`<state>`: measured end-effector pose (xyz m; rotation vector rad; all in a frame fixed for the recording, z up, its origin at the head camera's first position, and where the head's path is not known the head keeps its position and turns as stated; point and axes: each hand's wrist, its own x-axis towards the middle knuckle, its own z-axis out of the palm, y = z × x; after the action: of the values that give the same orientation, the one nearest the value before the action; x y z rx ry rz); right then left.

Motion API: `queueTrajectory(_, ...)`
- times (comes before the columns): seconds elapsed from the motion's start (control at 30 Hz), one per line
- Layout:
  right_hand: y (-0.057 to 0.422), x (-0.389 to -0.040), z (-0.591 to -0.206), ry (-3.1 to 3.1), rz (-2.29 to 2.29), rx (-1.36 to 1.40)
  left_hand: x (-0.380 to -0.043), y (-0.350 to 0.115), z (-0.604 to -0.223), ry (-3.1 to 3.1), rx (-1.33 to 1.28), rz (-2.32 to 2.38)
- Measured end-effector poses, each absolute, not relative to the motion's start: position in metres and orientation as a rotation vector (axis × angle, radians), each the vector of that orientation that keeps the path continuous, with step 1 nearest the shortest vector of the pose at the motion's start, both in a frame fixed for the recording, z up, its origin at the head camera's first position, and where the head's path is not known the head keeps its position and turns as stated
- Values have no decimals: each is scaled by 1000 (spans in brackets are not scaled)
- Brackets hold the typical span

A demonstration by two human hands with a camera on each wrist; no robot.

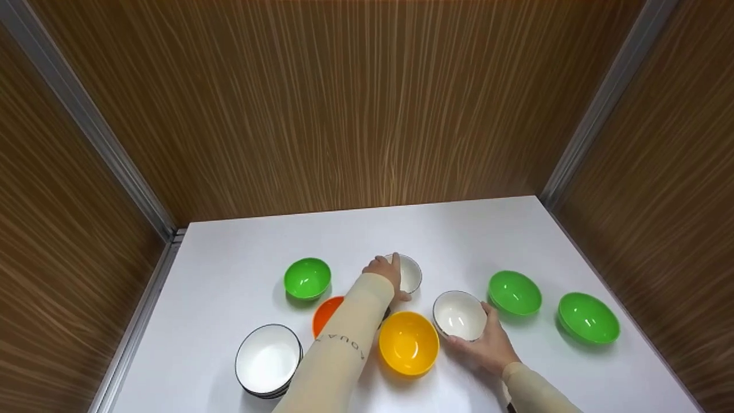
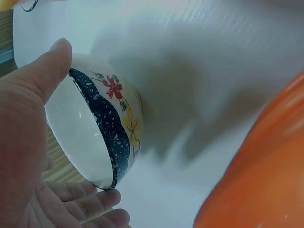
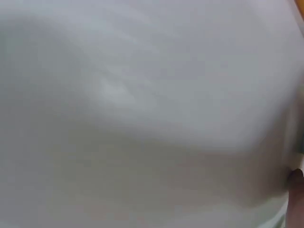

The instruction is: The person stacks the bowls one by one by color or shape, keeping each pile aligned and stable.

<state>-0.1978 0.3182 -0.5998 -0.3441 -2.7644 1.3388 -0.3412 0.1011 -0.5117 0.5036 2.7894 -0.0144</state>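
Note:
Near the middle of the table, my left hand (image 1: pixel 388 274) holds a white bowl (image 1: pixel 410 275) by its rim. In the left wrist view this bowl (image 2: pixel 107 118) is tilted, showing a dark blue speckled band and painted flowers; the thumb lies on one side of the rim, fingertips on the other. Further right, my right hand (image 1: pixel 487 344) grips a second white bowl (image 1: pixel 459 315) with a dark rim, thumb at the near side and fingers at the right. A blurred white surface fills most of the right wrist view, with a fingertip (image 3: pixel 295 194) at its edge.
A yellow bowl (image 1: pixel 409 344) sits between the forearms. The left sleeve partly covers an orange bowl (image 1: pixel 325 315). Stacked white bowls (image 1: pixel 268 358) stand front left. Green bowls stand at left (image 1: pixel 308 279) and right (image 1: pixel 515 293), another green bowl (image 1: pixel 589 318) near the right edge.

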Motion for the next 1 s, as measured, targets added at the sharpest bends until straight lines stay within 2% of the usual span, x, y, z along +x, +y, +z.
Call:
queueTrajectory(0.3,306,-212,-580,-2884,1205,-328,-351,102,-525,2803,478,-16)
queueTrajectory(1.0,310,-222,-556,-3036,1006,-204,-349,106,-526,2812,514,68)
